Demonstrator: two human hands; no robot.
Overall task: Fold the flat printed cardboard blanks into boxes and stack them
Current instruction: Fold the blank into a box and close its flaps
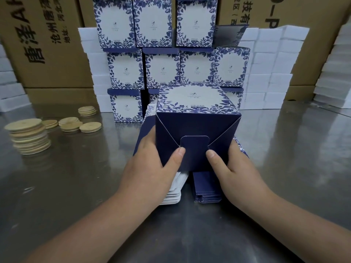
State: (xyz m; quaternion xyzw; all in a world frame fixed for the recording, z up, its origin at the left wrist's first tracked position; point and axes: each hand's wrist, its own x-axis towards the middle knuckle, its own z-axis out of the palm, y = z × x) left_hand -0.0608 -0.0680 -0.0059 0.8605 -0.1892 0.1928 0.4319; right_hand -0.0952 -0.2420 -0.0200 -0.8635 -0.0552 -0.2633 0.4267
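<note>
Holding a folded box (197, 128) between them, both hands sit near the middle of the steel surface (76, 177), a little toward its near edge. The left hand (152, 168) has its grip clamped on the box's left side, thumb pressed on the dark blue end face; the right hand (233, 168) is clamped likewise on the right side, its thumb beside the rounded tuck tab (193, 147) in the middle of that face. The box is tipped so that the closed blue end faces the person and the white panel with its blue leaf border faces up.

Directly under the box and hands lies a pile of flat blanks (207, 190), its flaps showing white at the left and dark blue at the right.

Toward the far edge stands a stack of finished boxes (161, 71), three tiers high, with white foam blocks (269, 69) piled on either side of it and brown shipping cartons (47, 44) behind. Near the left edge rest round wooden discs (28, 135), one tall pile and several low ones.
</note>
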